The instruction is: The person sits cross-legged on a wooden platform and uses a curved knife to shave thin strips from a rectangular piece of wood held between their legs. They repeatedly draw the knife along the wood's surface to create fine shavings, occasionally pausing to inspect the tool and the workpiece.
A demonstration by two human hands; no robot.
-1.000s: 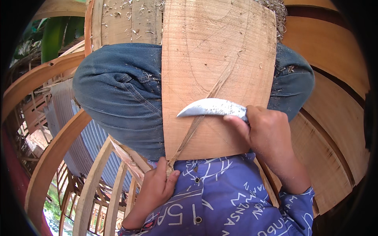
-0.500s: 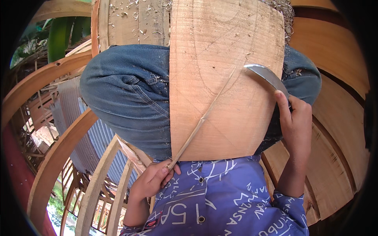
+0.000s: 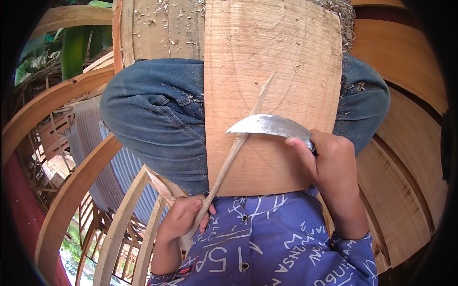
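Note:
A slim wooden stick [image 3: 228, 161] slants up and to the right over a wide, flat board [image 3: 267, 167] that rests across my lap. My left hand [image 3: 185, 217] is wrapped round the stick's lower end, near my shirt. In my right hand [image 3: 329, 155] is a knife with a curved metal blade [image 3: 269, 125]; the fingers hide its handle. The blade lies across the middle of the stick, its tip pointing left. Whether the edge touches the wood I cannot tell. Toward its far end the stick thins to a point. Faint curved lines show on the board.
Wood shavings [image 3: 164, 21] lie on the planks past my knees. Curved wooden ribs [image 3: 67, 190] rise on the left, with corrugated metal sheets [image 3: 95, 148] beyond them. Broad wooden planks [image 3: 400, 128] curve up on the right. My legs in jeans [image 3: 157, 114] flank the board.
My right hand has brought the knife left and nearer to me, from beside the stick to across it. My left hand keeps its hold, and the stick has turned, showing a wider side.

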